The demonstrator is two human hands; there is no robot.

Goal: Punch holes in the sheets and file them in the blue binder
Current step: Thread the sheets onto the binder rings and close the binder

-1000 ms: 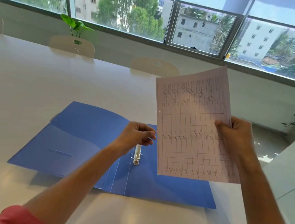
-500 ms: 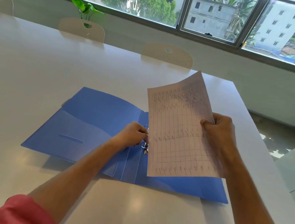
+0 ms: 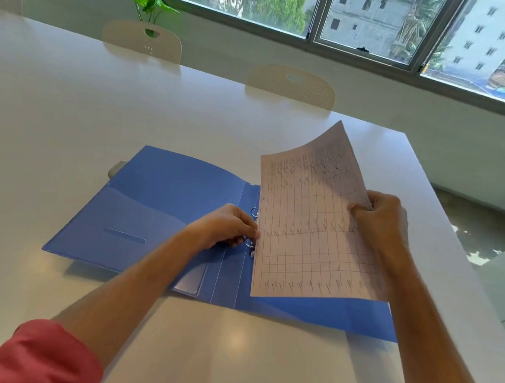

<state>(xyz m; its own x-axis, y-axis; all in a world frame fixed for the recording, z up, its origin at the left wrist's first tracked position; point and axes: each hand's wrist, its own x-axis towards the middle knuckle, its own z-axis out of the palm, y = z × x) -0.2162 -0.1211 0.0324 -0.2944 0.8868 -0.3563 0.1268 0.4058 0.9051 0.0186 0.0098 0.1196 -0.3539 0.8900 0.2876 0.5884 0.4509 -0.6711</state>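
Observation:
The blue binder [image 3: 155, 205] lies open on the white table [image 3: 65, 107], its metal rings [image 3: 254, 213] at the spine. A gridded sheet [image 3: 310, 229] with handwritten marks is held tilted over the binder's right half, its left edge down at the rings. A punched hole shows near that edge. My right hand [image 3: 380, 218] pinches the sheet's right edge. My left hand [image 3: 228, 226] has its fingertips closed at the sheet's left edge and the lower ring; which one it grips I cannot tell.
Two pale chairs [image 3: 291, 85] stand at the table's far side, a potted plant [image 3: 146, 3] behind the left one. A small grey object [image 3: 116, 169] peeks out from under the binder's left cover. The table's right edge runs close to my right arm.
The sheet has come down from upright in front of me to the binder rings. The view has tilted downward and my left hand stays at the rings.

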